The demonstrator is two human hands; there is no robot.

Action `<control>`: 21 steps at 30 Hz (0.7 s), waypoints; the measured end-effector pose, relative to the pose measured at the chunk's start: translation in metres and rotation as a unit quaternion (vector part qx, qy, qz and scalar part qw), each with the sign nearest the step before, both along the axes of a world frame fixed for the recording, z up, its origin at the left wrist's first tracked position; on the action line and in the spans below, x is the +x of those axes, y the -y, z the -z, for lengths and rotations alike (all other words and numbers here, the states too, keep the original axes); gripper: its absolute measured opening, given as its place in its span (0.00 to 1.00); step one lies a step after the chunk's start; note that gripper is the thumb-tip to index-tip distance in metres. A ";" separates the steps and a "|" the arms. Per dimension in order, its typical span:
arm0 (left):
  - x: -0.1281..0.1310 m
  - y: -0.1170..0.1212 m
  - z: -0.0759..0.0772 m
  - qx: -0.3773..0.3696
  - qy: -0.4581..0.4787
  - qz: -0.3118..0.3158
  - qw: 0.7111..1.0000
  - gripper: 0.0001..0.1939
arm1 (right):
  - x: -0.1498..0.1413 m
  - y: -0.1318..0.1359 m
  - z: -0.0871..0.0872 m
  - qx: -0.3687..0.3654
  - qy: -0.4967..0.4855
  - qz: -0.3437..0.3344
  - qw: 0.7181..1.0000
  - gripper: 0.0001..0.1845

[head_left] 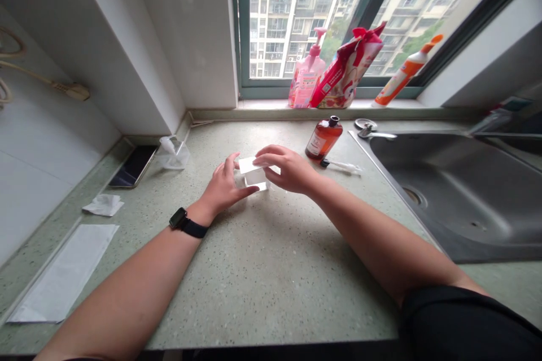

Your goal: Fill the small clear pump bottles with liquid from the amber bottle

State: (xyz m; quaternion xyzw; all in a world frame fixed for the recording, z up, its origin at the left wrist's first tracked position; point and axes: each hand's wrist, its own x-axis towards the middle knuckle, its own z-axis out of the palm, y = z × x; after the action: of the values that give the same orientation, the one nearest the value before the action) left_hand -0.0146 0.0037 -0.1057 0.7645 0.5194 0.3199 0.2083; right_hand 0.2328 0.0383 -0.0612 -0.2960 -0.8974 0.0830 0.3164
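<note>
On the counter in front of me stands a small clear box [263, 185] with a white flat piece [249, 166] at its top. My left hand [221, 187] is curved round the box's left side, thumb along the near side and fingers behind. From the right, my right hand [291, 170] grips the white flat piece between its thumb and fingers; its fingertips partly cover it. I cannot tell whether the piece is a lid or a sheet. Just beyond my right hand are an uncapped amber bottle [324, 138] and a dropper with a black cap [342, 167].
A steel sink [466, 192] is on the right. At left lie a phone [134, 166], a clear container [174, 157], a crumpled tissue [104, 205] and a folded white sheet [63, 273]. A pink pump bottle [305, 82], red bag [345, 76] and orange bottle [400, 80] line the windowsill.
</note>
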 end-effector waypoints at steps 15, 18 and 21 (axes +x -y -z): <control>0.002 0.008 -0.006 0.063 -0.026 0.011 0.998 0.61 | -0.005 0.017 -0.018 0.018 0.077 -0.006 0.997 0.14; 0.003 0.008 -0.005 0.066 -0.036 0.015 0.997 0.62 | -0.008 0.022 -0.023 0.001 0.085 0.019 0.996 0.13; 0.003 0.007 -0.005 0.070 -0.042 0.013 0.997 0.62 | -0.011 0.026 -0.028 -0.019 0.094 0.052 0.994 0.13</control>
State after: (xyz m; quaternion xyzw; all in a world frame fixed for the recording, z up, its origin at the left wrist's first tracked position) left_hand -0.0115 -0.0036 -0.1011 0.7964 0.4942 0.3207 0.1363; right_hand 0.2215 0.0125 -0.0329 -0.3546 -0.9048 0.0557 0.2290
